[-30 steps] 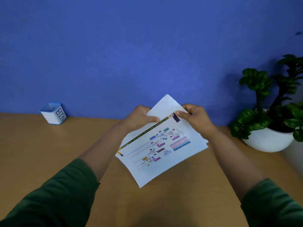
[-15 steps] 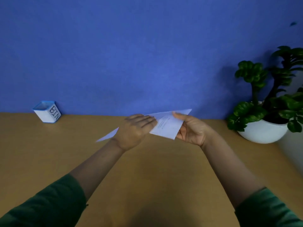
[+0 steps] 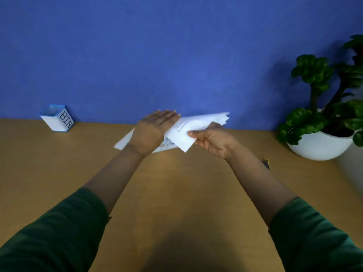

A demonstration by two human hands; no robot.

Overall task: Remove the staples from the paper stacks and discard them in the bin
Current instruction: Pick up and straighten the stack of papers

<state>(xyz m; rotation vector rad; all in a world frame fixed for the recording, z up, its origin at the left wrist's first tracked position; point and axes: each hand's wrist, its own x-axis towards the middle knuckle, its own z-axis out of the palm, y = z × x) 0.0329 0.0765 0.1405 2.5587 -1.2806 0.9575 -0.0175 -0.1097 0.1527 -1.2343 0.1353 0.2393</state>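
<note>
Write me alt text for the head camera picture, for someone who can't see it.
Over a wooden desk, the right hand grips white paper sheets while the left hand lies flat on them. A white bin stands far left, a potted plant right.

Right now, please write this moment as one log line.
left hand: flat on white printed paper stack | right hand: pinches stack corner, lifted | white blue-rimmed BIN cup: far left, untouched | staple: not visible

White paper stack (image 3: 188, 132) held above the desk — bin (image 3: 57, 119) upright, far left.
</note>
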